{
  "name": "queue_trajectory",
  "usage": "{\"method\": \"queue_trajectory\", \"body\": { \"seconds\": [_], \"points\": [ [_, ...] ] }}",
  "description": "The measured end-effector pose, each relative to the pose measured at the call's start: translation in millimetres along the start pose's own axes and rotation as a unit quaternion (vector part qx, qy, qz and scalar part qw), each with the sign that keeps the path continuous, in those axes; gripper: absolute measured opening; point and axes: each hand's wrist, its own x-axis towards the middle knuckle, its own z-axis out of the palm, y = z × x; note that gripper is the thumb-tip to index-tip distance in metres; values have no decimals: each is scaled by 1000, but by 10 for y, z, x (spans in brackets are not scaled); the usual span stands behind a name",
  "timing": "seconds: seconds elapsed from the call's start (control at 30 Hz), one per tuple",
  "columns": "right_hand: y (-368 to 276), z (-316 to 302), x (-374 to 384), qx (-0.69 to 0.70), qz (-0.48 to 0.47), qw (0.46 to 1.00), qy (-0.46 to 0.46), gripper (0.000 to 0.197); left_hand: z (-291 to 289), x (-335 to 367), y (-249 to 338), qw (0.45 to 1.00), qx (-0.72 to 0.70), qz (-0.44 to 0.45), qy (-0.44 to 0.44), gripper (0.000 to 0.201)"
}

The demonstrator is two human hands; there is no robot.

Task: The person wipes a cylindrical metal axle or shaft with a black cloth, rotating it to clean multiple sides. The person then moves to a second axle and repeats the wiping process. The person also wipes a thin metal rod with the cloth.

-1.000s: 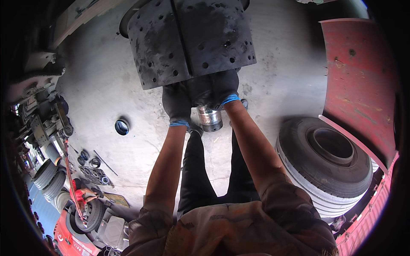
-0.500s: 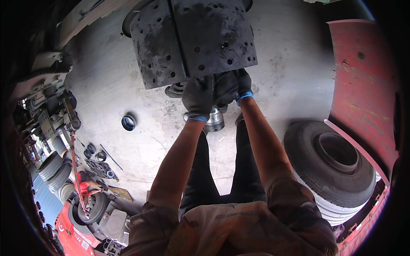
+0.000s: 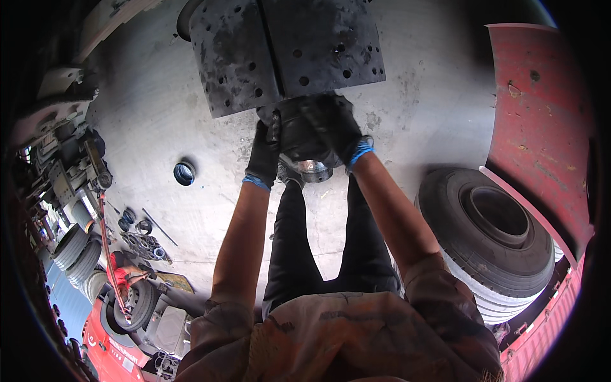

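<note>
A pair of black curved brake shoes (image 3: 289, 48), their linings dotted with holes, hangs in front of me. Just below their near edge is a dark rounded part (image 3: 302, 137), too dark to name. Along its left side is my left hand (image 3: 262, 149), in a black glove with a blue cuff, its fingers curled up around the edge and partly hidden. Across the upper right of that part lies my right hand (image 3: 337, 127), gloved alike and smeared by motion. A shiny metal cylinder (image 3: 316, 172) sticks out toward me beneath, between my feet.
A large tyre (image 3: 487, 232) lies stacked at my right beside a red panel (image 3: 541, 114). A dark ring (image 3: 184, 172) rests on the floor to the left. Farther left are small parts (image 3: 145, 226), a rod, and a person in red (image 3: 124, 270) by a tyre.
My left hand has moved left, off the middle of the dark part to its side. My right hand has shifted left across it. The view has shifted slightly.
</note>
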Motion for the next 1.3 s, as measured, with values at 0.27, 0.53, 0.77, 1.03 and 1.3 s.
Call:
{"method": "queue_trajectory", "body": {
  "seconds": [0.27,0.53,0.77,1.03,1.3],
  "points": [
    [-143,185,114,135,300,944,36,52,-350,641,-397,969,-144,-131,-151,40],
    [467,677,-386,520,255,812,63,47,623,335,33,893,416,160,54,39],
    [792,863,-467,582,231,779,-31,43,747,384,-113,880,445,93,136,43],
    [324,318,-267,87,121,983,-105,36,-179,645,-381,825,541,45,-157,33],
    [349,385,-131,264,281,914,-123,34,-542,917,-885,976,-8,-65,-207,43]
  ]
}}
